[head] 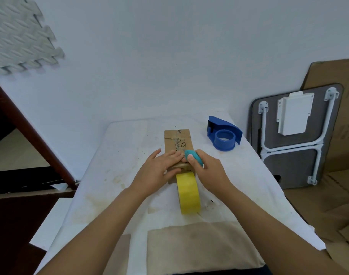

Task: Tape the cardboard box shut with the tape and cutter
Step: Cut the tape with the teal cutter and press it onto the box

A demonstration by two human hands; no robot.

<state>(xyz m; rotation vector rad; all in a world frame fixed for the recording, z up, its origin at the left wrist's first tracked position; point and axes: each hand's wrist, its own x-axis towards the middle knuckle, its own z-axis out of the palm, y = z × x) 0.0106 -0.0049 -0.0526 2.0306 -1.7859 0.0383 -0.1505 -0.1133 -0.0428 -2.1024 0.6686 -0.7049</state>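
A small brown cardboard box [177, 140] with black print lies lengthwise on the white table [118, 155]. My left hand [159, 168] presses flat on the box's near end, fingers spread. My right hand [208, 171] grips a teal cutter [192, 156], its tip on the box top beside my left fingers. A yellow tape roll [188, 193] stands on edge right at the box's near end, between my wrists. A strip of tape seems to run from the roll up onto the box, partly hidden by my hands.
A blue tape dispenser [224, 135] sits on the table to the right of the box. A folded grey table with white legs [294, 135] leans on cardboard sheets at the right. A brown wooden frame [36, 139] stands at the left. Beige cloth [199, 247] covers the table's near edge.
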